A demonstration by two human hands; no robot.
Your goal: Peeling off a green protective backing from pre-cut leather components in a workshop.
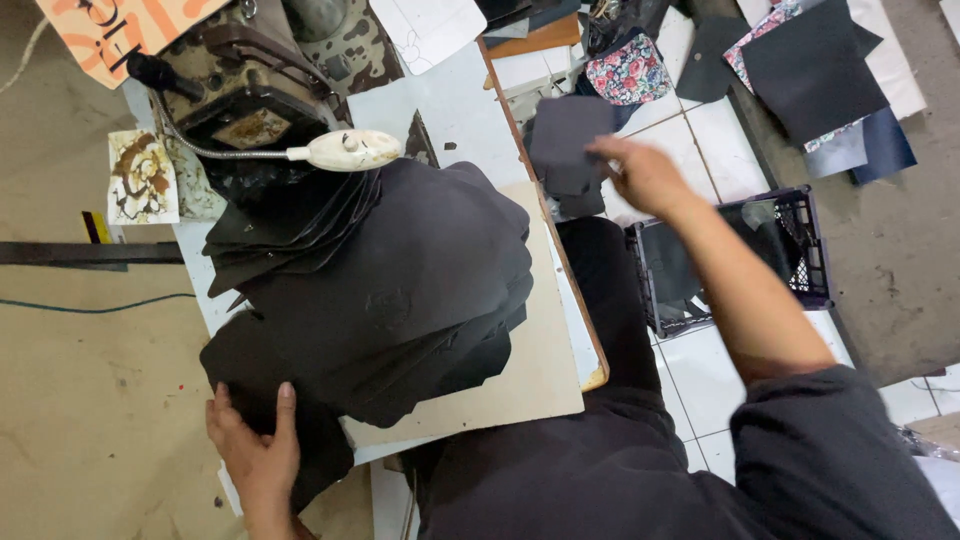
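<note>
Head view, near to far. Left hand point(255, 450) at the bottom edge, flat with fingers spread, pressing down on the near corner of a stack of black cut fabric pieces point(390, 290); no pinch, just steadying it. The stack fans across a pale board point(545, 370) on the white work table point(450, 110), reaching up under the sewing machine point(240, 85) and its gooseneck lamp point(350, 150). Right hand point(645, 175) stretched out past the table edge, fingers closed on one dark fabric piece point(565, 150) held in the air above the tiled floor. Black plastic crate point(800, 255) sits on the floor just beside that arm; loose dark sheets point(810, 70) and a floral piece point(628, 72) lie farther off. Judged step: moving a single piece between stack and the floor side. Next move needs the left palm holding the stack so it doesn't slide.
</note>
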